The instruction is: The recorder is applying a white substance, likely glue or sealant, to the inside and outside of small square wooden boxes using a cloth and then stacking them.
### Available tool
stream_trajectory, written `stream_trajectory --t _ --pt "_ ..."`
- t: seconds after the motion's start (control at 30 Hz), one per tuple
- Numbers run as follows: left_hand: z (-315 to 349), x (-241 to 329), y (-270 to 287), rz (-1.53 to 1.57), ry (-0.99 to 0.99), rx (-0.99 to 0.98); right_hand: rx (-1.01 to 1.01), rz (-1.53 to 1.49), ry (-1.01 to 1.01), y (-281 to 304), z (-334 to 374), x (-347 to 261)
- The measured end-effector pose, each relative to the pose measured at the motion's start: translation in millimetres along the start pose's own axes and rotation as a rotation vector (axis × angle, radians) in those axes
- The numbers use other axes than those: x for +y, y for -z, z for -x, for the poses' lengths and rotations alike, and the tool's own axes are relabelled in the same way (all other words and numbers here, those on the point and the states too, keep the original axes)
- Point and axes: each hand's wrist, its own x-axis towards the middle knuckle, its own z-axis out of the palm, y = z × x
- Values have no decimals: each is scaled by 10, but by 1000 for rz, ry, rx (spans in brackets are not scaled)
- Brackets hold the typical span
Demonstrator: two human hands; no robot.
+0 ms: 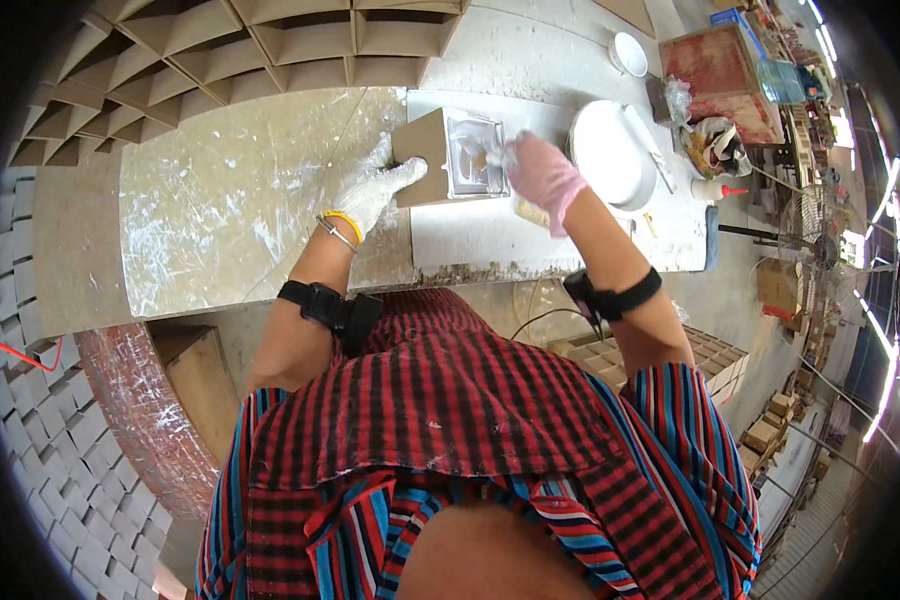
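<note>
My left hand (pixel 368 192), in a white glove, grips the left side of a small brown box (pixel 422 150), its thumb on the brown face and its fingers around the far side. The box's right side carries a shiny clear window (pixel 477 155) with a pale frame. At that side is my right hand (pixel 547 182), in a pink glove, its fingers drawn together. The fingertips are smeared by motion, and what they hold, if anything, I cannot make out. Beneath the box lies a pale board (pixel 450 235) on the paint-stained worktable (pixel 220 220).
To the right stands a round white tub (pixel 610 150) with a pale stick-like tool (pixel 648 140) across its rim. Beyond it are a red-tipped bottle (pixel 715 190) and a small white bowl (pixel 628 53). A brown compartmented grid (pixel 300 40) fills the far left; stacked pale blocks (pixel 70 450) stand lower left.
</note>
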Motion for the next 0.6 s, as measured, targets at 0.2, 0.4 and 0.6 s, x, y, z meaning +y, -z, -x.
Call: stream_trajectory --t 0.2,0.4,0.6 --pt "-39 2 -4 -34 -28 -12 -265 22 -85 -88 16 90" --pt "-102 -82 30 15 -10 -31 132 -83 -5 -1 -53 80" --pt "-119 -80 24 43 -20 -52 -71 -371 -249 19 94 124"
